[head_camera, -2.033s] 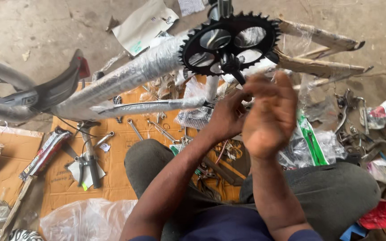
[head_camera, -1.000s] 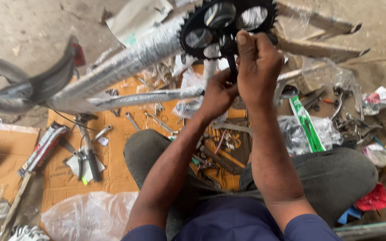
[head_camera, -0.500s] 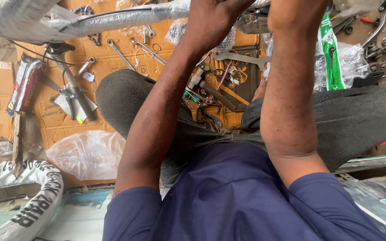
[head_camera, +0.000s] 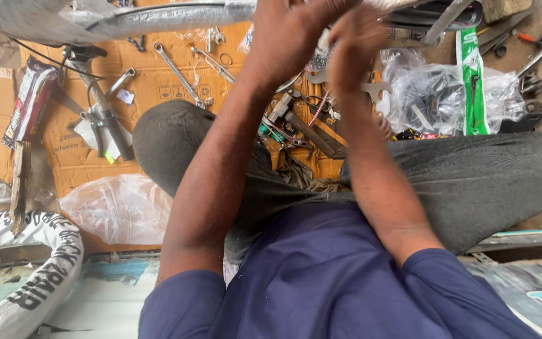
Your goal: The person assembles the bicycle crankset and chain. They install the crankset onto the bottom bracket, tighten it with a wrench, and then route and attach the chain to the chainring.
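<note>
a floor with flat brown cardboard (head_camera: 158, 81) is full of tools. the left hand (head_camera: 290, 31) and the right hand (head_camera: 356, 44) are up near the top edge, close together, just under a wrapped bike tube (head_camera: 158, 16). they are blurry, so i cannot tell if either grip is pinching anything. a hammer (head_camera: 302, 125) and a wrench (head_camera: 177, 72) lie below.

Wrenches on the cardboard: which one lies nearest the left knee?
The long silver spanner, lying diagonally just above the left knee. The shorter wrench sits further left, and the one at lies higher up.
</note>
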